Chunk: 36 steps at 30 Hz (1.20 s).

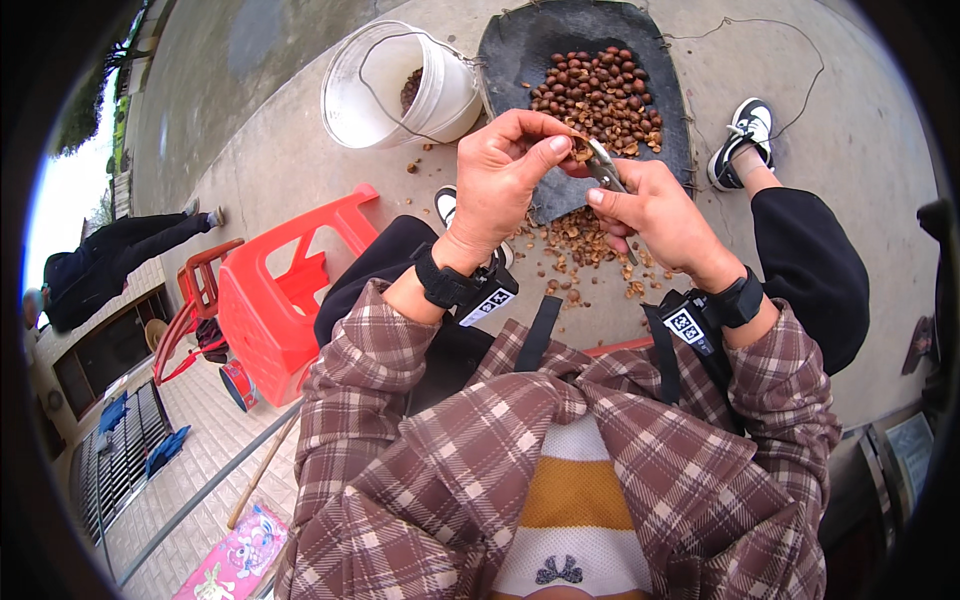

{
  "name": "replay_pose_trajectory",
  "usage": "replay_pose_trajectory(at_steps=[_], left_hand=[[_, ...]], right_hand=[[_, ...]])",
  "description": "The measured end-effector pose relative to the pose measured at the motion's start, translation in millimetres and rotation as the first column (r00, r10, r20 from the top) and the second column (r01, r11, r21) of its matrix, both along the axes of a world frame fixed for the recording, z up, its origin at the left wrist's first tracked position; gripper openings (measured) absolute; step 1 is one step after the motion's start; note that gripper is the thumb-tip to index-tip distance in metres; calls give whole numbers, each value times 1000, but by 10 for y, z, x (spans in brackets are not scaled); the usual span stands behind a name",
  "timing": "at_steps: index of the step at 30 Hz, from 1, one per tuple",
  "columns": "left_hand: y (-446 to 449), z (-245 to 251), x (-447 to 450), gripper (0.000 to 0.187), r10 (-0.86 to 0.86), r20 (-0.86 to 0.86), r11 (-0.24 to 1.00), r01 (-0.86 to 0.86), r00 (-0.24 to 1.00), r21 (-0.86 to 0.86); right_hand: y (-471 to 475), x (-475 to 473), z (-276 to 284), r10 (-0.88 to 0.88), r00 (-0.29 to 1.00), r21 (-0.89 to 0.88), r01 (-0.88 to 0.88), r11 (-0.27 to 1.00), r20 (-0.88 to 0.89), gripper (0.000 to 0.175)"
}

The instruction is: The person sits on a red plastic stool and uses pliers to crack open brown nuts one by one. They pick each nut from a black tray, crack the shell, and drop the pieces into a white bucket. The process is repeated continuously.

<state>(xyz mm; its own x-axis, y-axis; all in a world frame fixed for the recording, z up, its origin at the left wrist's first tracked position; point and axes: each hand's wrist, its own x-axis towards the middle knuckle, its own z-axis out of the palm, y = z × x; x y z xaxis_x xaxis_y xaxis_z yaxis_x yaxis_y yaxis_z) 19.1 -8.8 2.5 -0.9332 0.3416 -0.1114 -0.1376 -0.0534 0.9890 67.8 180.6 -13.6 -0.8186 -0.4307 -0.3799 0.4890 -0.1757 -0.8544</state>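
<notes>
Pinched between the thumb and fingers of my left hand point(506, 169) is a brown nut point(581, 150) with its shell partly broken. My right hand point(649, 210) is closed around metal pliers point(606, 169), whose jaws touch the nut. Below both hands lies a black rubber basin point(517, 67) with a wire-laced rim, holding a heap of brown nuts point(600, 82) and shell bits. Broken shells point(581, 244) are scattered over the near end of the basin and the concrete. A white plastic bucket point(450, 97) beside the basin, to its left, has more nuts inside.
A red plastic stool point(274, 330) stands at the left, with red chairs point(199, 285) beyond it. Farther left is a person in dark clothes point(97, 259). A loose wire point(814, 56) arcs from the basin towards my shoe point(739, 142). A pink patterned bag point(240, 555) lies at lower left.
</notes>
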Motion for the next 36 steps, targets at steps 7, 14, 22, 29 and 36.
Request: replay_pose_trajectory(at_steps=[7,14,22,29,36], left_hand=[[-57,-57,-84,20,-73,214,972,22,974,235],[-167,-223,-119,32,-214,465,852,-68,859,519],[-216,-261,-120,34,-207,519,864,-94,829,495],[-170,-132,-132,37,-100,526,906,-141,845,399],[-147,6,-196,51,-351,498,616,-205,793,760]], right_hand=[[41,-50,-83,-73,993,-147,86,985,93,33],[117,-60,-105,-46,999,-26,45,999,-14,33],[103,-72,-51,-33,999,-66,35,997,20,37],[110,-70,-49,-47,991,-150,66,986,121,35],[135,-81,0,-36,994,-129,49,990,103,35]])
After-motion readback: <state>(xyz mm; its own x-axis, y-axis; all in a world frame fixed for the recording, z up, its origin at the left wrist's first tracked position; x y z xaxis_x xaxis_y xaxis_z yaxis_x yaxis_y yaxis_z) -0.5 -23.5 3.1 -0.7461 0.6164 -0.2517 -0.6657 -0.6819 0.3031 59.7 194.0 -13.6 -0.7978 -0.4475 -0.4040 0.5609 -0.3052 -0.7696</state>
